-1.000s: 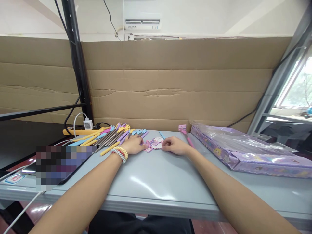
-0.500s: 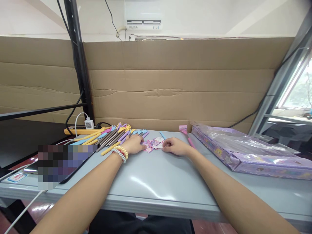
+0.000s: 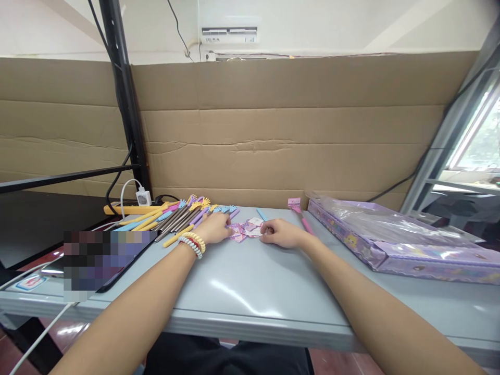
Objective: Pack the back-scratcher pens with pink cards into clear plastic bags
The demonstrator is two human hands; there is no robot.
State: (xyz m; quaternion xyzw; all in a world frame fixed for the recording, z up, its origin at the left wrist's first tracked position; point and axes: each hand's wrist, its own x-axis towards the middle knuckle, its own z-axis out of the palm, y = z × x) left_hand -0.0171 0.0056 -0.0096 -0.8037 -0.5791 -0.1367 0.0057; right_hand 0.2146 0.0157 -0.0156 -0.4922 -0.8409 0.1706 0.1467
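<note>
- Nearest, dark trousers (image 3: pixel 226 359) show below the front edge of the table (image 3: pixel 250 281), and two bare forearms reach across its top.
- At left, a tablet (image 3: pixel 117 263) lies near that edge; beside it a white cable (image 3: pixel 50 330) drops over the front. A snag on the cable by an arm could, I judge, pull things askew.
- The left hand (image 3: pixel 215 228), bracelets (image 3: pixel 192 244) at its wrist, is at the left end of the cards (image 3: pixel 253 227). Its fingers bend lightly; whether they grasp a card or merely rest, I cannot tell.
- The right hand (image 3: pixel 282 233) is at the cards' right end, thumb and forefinger curled close together. Whether they pinch a card, I cannot tell.
- The cards, pink and white, lie between the hands in an overlapping heap. Being thin and tangled, they could come up two at once, or bend if tugged.
- Left of the left hand, the sticks (image 3: pixel 177 221) lie in a loose fan. A sideways sweep could knock them and set them rolling.
- At right is a purple box (image 3: pixel 375 255) with loose film (image 3: pixel 390 224) on top, which a sleeveless forearm might catch.
- Farther back, a blue stick (image 3: pixel 261 214) lies just beyond the cards, and a pink stick (image 3: pixel 307 225) beyond the right hand.
- Cardboard (image 3: pixel 273 125) stands behind everything.
</note>
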